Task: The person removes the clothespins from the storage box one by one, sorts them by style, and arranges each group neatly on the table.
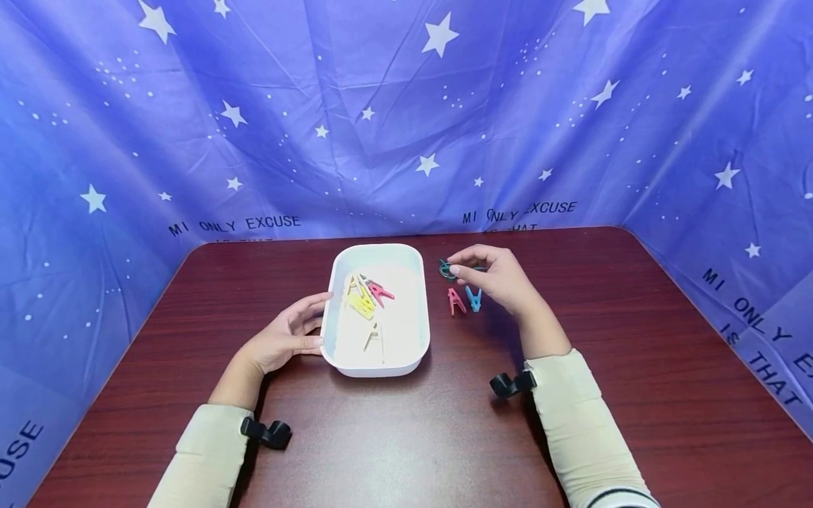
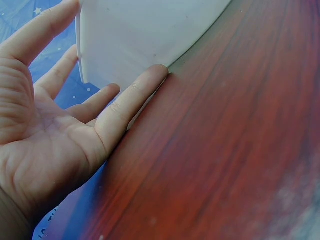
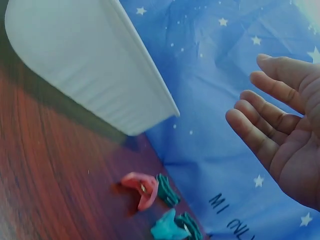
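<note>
A white plastic tray (image 1: pixel 406 331) holds several small clothespins, among them a yellow clothespin (image 1: pixel 361 305), a red clothespin (image 1: pixel 381 293) and a cream clothespin (image 1: pixel 372 337). My left hand (image 1: pixel 288 335) touches the tray's left side, fingers spread and fairly straight along its wall. To the right of the tray, my right hand (image 1: pixel 498 276) hovers over the table with relaxed fingers and nothing between them. Beneath and beside it lie a pink clothespin (image 3: pixel 141 190), a blue clothespin (image 1: pixel 473 299) and green clothespins (image 3: pixel 168 190), which the hand partly covers in the head view.
Everything stands on a dark red wood-grain table (image 1: pixel 381 437). A blue star-printed cloth (image 1: pixel 381 127) hangs behind the table's back edge and along both sides. Each sleeve carries a black strap (image 1: pixel 267 432) at the wrist.
</note>
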Demonstrator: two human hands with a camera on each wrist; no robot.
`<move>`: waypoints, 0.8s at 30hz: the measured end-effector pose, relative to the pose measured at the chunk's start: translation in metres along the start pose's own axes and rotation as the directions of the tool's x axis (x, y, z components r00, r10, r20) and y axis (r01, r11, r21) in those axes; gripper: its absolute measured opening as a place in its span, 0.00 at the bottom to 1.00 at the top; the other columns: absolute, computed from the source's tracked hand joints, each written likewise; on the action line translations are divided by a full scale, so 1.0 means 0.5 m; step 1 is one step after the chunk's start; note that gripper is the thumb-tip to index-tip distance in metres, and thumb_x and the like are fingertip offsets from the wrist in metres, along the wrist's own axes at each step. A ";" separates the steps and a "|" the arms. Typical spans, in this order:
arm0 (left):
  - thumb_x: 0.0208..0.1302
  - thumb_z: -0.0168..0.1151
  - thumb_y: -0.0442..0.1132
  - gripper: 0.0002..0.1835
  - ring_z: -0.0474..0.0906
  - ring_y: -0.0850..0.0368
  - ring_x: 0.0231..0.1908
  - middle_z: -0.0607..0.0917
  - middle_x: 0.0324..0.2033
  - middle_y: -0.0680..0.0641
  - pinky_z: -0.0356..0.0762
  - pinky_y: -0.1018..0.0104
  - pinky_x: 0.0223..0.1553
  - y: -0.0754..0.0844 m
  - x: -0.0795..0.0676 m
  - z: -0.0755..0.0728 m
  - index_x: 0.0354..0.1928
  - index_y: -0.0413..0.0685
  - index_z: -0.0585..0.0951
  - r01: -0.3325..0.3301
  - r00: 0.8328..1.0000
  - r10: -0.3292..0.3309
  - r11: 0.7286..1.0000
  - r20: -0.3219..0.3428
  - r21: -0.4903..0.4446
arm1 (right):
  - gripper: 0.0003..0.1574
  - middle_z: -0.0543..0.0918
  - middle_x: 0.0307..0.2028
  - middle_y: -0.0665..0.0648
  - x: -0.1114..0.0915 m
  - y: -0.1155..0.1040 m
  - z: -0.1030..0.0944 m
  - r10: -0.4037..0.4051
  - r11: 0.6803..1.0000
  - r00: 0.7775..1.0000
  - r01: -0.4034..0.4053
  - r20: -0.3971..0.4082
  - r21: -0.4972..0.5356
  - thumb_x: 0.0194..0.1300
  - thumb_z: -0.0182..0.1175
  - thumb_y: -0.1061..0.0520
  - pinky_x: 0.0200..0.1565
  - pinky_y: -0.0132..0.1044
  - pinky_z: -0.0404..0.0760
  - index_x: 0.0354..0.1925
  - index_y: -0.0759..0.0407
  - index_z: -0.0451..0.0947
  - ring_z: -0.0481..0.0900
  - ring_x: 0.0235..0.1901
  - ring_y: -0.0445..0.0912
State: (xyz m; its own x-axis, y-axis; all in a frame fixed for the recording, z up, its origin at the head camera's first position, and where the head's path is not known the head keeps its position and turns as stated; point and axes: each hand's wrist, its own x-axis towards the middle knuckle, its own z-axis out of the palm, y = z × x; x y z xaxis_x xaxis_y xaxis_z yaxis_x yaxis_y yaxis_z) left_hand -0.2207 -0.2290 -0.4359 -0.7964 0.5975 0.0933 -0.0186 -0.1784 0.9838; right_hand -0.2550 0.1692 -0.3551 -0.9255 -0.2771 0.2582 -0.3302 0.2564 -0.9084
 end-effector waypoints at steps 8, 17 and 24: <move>0.59 0.61 0.20 0.42 0.71 0.48 0.59 0.59 0.69 0.37 0.82 0.55 0.46 -0.001 0.000 0.001 0.74 0.42 0.56 0.003 1.000 -0.003 1.000 -0.005 -0.010 | 0.14 0.84 0.32 0.60 0.025 -0.028 0.040 -0.052 0.998 0.998 0.051 0.035 0.028 0.62 0.66 0.61 0.37 0.42 0.83 0.46 0.69 0.82 0.82 0.33 0.58; 0.59 0.62 0.22 0.42 0.71 0.48 0.58 0.56 0.70 0.33 0.82 0.54 0.45 0.000 0.001 0.004 0.74 0.45 0.57 0.005 1.000 -0.005 1.000 -0.003 -0.007 | 0.14 0.85 0.37 0.62 0.059 -0.056 0.086 -0.054 0.998 0.994 0.051 0.092 0.034 0.62 0.65 0.62 0.39 0.40 0.83 0.46 0.68 0.82 0.82 0.35 0.51; 0.59 0.63 0.22 0.42 0.71 0.48 0.58 0.55 0.69 0.32 0.82 0.55 0.45 0.002 0.000 0.004 0.74 0.45 0.58 0.005 1.000 -0.005 1.000 -0.011 -0.007 | 0.14 0.86 0.35 0.58 0.086 -0.072 0.118 -0.026 1.000 0.990 0.027 0.140 -0.011 0.62 0.67 0.57 0.37 0.46 0.80 0.46 0.62 0.84 0.82 0.34 0.50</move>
State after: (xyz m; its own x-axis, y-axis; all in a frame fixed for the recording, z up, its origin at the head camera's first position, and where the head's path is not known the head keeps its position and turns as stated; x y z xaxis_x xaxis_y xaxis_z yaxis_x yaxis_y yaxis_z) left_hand -0.2197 -0.2277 -0.4343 -0.8028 0.5899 0.0871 -0.0267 -0.1815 0.9830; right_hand -0.2719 0.0933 -0.3308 -0.8815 -0.4109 0.2326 -0.3574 0.2586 -0.8974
